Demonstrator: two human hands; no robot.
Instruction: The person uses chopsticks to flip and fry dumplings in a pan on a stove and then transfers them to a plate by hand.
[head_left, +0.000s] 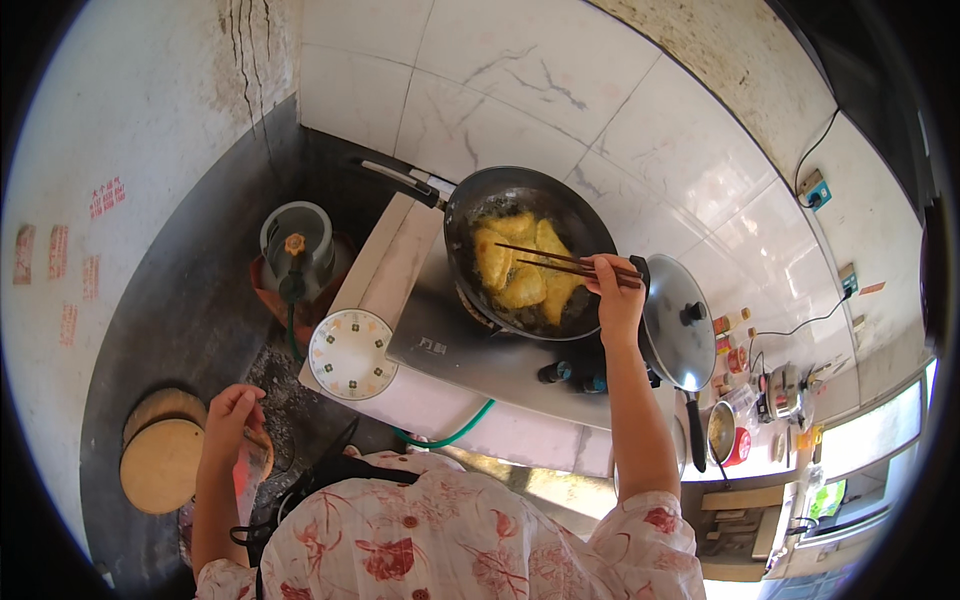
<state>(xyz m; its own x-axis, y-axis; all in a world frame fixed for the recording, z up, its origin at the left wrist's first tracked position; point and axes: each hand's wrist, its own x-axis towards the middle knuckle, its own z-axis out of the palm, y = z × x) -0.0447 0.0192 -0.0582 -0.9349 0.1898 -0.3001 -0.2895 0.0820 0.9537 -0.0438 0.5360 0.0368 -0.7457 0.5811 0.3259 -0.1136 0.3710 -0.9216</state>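
Note:
Several folded yellow pastries fry in bubbling oil in a black wok on a stainless steel gas stove. My right hand grips a pair of dark wooden chopsticks, whose tips reach over the pastries; whether they touch one I cannot tell. My left hand hangs at the lower left, away from the wok, its fingers curled and thumb against them, with nothing visible in it. A white plate with a small floral pattern lies on the counter corner beside the stove.
A gas cylinder with an orange valve knob stands left of the counter, and a green hose runs along the counter's front edge. Right of the wok is a glass lid over another pan. Bottles and bowls crowd the far right. Round wooden boards are at lower left.

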